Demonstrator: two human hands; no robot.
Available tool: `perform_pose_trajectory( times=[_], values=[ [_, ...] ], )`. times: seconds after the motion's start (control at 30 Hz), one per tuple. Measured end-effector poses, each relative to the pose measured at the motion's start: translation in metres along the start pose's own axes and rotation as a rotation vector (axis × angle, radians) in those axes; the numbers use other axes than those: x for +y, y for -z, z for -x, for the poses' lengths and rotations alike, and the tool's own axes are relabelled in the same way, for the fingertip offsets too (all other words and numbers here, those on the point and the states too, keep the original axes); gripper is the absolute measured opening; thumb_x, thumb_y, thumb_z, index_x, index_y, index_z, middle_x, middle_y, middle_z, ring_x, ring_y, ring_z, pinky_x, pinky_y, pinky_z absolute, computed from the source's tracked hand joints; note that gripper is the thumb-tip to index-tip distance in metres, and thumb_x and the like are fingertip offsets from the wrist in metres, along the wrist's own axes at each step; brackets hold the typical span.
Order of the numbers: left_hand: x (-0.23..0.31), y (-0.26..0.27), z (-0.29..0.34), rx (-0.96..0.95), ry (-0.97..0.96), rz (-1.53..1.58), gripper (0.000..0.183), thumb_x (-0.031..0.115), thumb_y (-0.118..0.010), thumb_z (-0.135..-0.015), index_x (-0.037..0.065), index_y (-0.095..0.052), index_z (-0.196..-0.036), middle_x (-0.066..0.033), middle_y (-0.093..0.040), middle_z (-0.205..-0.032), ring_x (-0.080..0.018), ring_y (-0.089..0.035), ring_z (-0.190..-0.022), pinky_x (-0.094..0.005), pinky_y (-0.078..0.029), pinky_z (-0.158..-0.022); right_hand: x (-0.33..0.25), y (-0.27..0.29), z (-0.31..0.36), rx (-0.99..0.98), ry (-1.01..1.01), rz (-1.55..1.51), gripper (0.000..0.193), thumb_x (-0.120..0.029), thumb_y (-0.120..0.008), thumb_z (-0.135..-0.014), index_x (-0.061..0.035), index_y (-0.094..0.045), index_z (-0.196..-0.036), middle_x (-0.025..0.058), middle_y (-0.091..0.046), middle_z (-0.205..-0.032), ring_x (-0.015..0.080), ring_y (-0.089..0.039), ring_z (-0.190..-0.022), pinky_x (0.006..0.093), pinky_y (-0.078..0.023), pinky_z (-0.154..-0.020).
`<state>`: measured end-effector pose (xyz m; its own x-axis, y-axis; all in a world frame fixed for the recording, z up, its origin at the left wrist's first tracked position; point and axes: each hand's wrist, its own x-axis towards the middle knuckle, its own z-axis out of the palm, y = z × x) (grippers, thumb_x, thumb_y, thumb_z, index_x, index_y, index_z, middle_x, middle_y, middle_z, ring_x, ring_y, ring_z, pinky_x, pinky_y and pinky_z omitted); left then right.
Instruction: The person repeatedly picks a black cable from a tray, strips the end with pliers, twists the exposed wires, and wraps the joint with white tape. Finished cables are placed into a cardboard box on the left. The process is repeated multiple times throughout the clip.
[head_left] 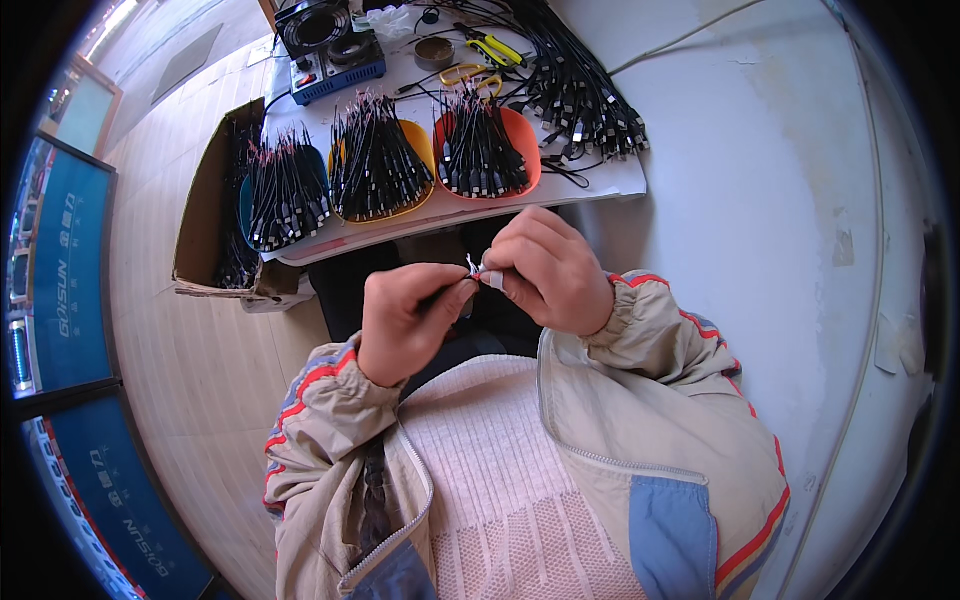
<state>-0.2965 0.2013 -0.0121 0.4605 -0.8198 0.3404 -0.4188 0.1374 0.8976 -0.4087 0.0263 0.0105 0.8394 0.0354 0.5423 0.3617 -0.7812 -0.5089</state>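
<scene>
In front of my chest, both hands meet at a small cable end with thin white and red wires (473,268). My left hand (412,312) pinches it between thumb and forefinger, the other fingers curled in. From the other side, my right hand (552,272) closes its thumb and fingertips on the wires; a white wrap goes round one of its digits. Most of the cable is hidden. Beyond the hands, on the table, black USB cables with bared reddish ends fill a teal bowl (246,214), a yellow bowl (424,142) and a red bowl (530,142).
A large bundle of black USB cables (590,100) lies at the table's back right. Behind the bowls are a blue-based burner (340,80), a round tin (434,54), yellow-handled scissors (463,74) and yellow-green pliers (497,50). A cardboard box (200,220) with cables stands left.
</scene>
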Motion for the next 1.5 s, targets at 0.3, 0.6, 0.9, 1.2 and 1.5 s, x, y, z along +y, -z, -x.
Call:
perform_pose_trajectory(
  times=[0.3,0.6,0.9,1.2,1.5],
  values=[
    [-0.004,0.001,0.008,0.018,0.082,0.181,0.008,0.001,-0.065,-0.086,-0.006,-0.065,-0.089,-0.0086,-0.059,-0.066,-0.0132,-0.055,-0.056,-0.0241,-0.042,-0.049,-0.001,-0.006,0.006,-0.126,-0.723,-0.911,0.017,-0.01,-0.066,-0.089,-0.0007,-0.06,-0.102,0.0031,-0.059,-0.085,0.0096,-0.055,-0.076,0.0236,-0.045,-0.067],
    [-0.005,0.01,0.007,-0.08,0.295,0.68,0.013,0.005,-0.062,-0.091,-0.007,-0.067,-0.092,-0.0024,-0.061,-0.069,-0.0071,-0.05,-0.059,-0.0201,-0.04,-0.053,-0.006,-0.007,-0.007,-0.02,-0.012,-0.084,0.024,-0.002,-0.073,-0.074,-0.0059,-0.061,-0.094,0.0065,-0.058,-0.089,0.0241,-0.059,-0.082,0.0325,-0.048,-0.071],
    [-0.02,0.019,0.012,-0.155,0.29,0.828,0.015,0.007,-0.063,-0.091,-0.007,-0.067,-0.091,-0.0063,-0.064,-0.078,-0.0077,-0.052,-0.062,-0.0216,-0.042,-0.056,-0.006,-0.006,-0.009,-0.143,-0.264,-0.477,0.025,-0.003,-0.073,-0.078,-0.0034,-0.062,-0.101,0.0089,-0.06,-0.104,0.0205,-0.06,-0.086,0.0297,-0.048,-0.072],
    [-0.022,0.008,0.013,-0.052,0.299,0.881,0.017,0.009,-0.066,-0.089,-0.007,-0.065,-0.092,-0.0068,-0.063,-0.078,-0.0078,-0.051,-0.06,-0.0208,-0.04,-0.053,-0.007,-0.01,-0.008,-0.061,0.004,-0.1,0.022,-0.002,-0.072,-0.074,-0.0047,-0.062,-0.094,0.0091,-0.06,-0.089,0.0266,-0.061,-0.081,0.0348,-0.051,-0.07],
    [-0.021,0.002,0.021,-0.056,0.331,1.401,0.015,0.007,-0.063,-0.089,-0.006,-0.062,-0.095,-0.0081,-0.059,-0.073,-0.0095,-0.043,-0.055,-0.0243,-0.033,-0.05,0.006,0.008,-0.006,0.016,0.001,-0.025,0.026,-0.003,-0.072,-0.078,-0.0008,-0.064,-0.102,0.0112,-0.062,-0.096,0.0255,-0.061,-0.087,0.0331,-0.051,-0.073]
  ],
)
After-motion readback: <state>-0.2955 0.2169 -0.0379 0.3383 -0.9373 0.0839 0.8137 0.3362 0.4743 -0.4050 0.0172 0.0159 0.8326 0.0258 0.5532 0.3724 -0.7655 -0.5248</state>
